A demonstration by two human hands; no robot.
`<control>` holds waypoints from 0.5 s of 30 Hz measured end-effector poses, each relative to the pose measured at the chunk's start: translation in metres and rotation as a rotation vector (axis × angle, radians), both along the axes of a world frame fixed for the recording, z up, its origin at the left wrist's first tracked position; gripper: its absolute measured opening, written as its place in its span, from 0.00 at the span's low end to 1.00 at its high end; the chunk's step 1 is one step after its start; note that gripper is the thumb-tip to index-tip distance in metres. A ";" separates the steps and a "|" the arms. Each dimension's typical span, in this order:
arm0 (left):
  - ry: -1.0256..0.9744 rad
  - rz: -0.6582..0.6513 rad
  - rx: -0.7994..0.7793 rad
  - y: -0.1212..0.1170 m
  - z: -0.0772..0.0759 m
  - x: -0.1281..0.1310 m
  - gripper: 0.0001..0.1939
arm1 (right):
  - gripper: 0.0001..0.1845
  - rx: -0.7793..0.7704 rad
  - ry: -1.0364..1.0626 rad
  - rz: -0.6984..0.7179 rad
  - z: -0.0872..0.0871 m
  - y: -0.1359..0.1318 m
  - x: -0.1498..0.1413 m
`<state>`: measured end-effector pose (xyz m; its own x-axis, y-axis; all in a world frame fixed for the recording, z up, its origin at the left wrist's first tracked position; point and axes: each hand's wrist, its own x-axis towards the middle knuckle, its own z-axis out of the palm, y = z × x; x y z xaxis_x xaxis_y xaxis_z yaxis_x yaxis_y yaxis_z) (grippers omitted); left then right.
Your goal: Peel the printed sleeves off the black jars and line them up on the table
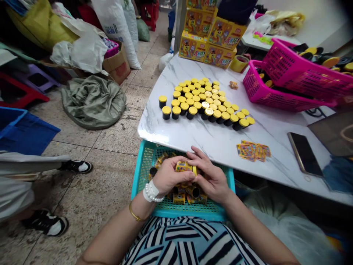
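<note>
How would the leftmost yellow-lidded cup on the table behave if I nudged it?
The leftmost cup would probably slide, as the table looks smooth. Tipped over, it could well roll, given its round lid.

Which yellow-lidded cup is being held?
The print-wrapped cup between left hand and right hand; the black-sided cups stand on the table, unheld.

Likely a workshop: lidded cups, stacked cartons, sacks.
</note>
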<state>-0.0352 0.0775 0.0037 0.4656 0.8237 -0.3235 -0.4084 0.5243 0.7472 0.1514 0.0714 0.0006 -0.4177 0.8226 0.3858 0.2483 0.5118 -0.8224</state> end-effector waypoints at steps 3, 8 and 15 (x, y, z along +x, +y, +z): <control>-0.082 0.003 -0.011 0.002 -0.003 0.008 0.22 | 0.21 0.090 -0.082 -0.067 0.002 0.004 0.002; -0.011 -0.017 -0.080 0.003 -0.008 0.001 0.27 | 0.24 0.135 -0.111 -0.158 0.007 0.003 0.010; 0.067 -0.013 -0.010 0.000 -0.006 -0.003 0.16 | 0.28 0.234 -0.153 -0.192 0.013 -0.010 0.009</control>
<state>-0.0383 0.0774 -0.0026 0.4531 0.8146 -0.3622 -0.3507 0.5364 0.7676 0.1607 0.0611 0.0133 -0.3313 0.7884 0.5183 0.4695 0.6142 -0.6342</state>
